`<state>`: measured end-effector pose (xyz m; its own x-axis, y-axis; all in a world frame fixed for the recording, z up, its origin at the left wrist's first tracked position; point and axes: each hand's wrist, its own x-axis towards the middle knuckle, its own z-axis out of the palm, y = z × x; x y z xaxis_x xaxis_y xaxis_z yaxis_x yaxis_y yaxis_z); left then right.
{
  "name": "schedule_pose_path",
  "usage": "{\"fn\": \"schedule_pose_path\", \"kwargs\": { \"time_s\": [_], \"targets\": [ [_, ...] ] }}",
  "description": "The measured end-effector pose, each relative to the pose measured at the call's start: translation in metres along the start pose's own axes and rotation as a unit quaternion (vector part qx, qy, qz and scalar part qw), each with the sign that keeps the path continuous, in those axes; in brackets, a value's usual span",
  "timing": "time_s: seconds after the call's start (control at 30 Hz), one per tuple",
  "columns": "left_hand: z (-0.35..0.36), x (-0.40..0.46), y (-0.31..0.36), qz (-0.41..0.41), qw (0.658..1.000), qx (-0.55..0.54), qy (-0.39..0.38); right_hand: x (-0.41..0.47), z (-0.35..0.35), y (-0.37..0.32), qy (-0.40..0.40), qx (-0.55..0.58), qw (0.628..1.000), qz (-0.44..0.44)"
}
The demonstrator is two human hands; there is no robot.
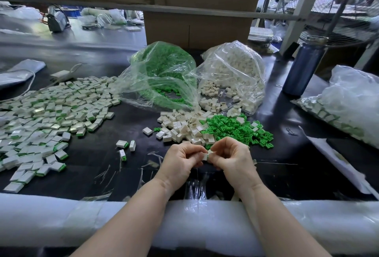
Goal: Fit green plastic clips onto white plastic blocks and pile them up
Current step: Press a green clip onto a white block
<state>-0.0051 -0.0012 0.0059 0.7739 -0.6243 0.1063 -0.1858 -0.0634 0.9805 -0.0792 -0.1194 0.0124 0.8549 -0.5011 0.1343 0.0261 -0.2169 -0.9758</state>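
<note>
Head cam, only view I've got. Both hands are up close over the near edge of the black table (127, 174), meeting at the middle. Left hand (180, 159) has fingers curled in, thumb and forefinger pinching a white block (205, 156). Right hand (231, 157) is curled the same way, fingertips pinched on the block's right end, where a sliver of pale green shows; I take that for the clip, but it's too small to be sure. So the piece sits dead between the two hands, long axis approx left-right, w/ the clip side facing the right hand. My read: the right hand does the push, the left just braces.

The block is small, glossy white, boxy, mostly hidden by fingers.

Supplies lie just beyond the hands: loose white blocks (180, 126) and, touching them on the right, loose green clips (235, 128). Behind those, a clear bag of green clips (164, 72) and a clear bag of white blocks (233, 72). The finished pile (47, 117) spreads well to the left, nearer the left hand, so that hand prob. drops this one there.
</note>
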Motion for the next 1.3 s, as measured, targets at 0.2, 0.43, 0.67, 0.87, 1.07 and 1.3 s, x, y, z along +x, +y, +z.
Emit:
{"fn": "schedule_pose_path", "kwargs": {
  "time_s": [0.2, 0.43, 0.67, 0.87, 1.07, 1.3],
  "targets": [
    [-0.0008, -0.0001, 0.0015, 0.007, 1.0, 0.014, -0.009, -0.0004, -0.0007, 0.0004, -0.006, -0.007, 1.0, 0.0],
    [-0.0017, 0.0001, 0.0004, 0.01, 0.999, 0.028, -0.012, -0.001, -0.003, 0.0019, -0.016, -0.01, 1.0, 0.001],
    [0.0004, -0.0004, -0.0003, 0.019, 0.998, 0.053, -0.016, -0.0014, -0.0025, -0.0001, -0.015, -0.009, 1.0, 0.002],
    [0.0018, -0.0014, 0.0009, 0.017, 1.0, 0.005, 0.02, 0.0017, 0.0014, 0.0006, 0.037, 0.04, 0.998, 0.021],
    [0.0032, -0.0013, -0.001, 0.065, 0.993, 0.089, 0.041, 0.0028, -0.0002, 0.0026, 0.044, 0.055, 0.997, 0.033],
    [0.0007, 0.0013, -0.0024, 0.011, 0.998, 0.031, 0.049, 0.0008, -0.0003, -0.0003, 0.027, 0.041, 0.999, 0.02]
  ]
}}
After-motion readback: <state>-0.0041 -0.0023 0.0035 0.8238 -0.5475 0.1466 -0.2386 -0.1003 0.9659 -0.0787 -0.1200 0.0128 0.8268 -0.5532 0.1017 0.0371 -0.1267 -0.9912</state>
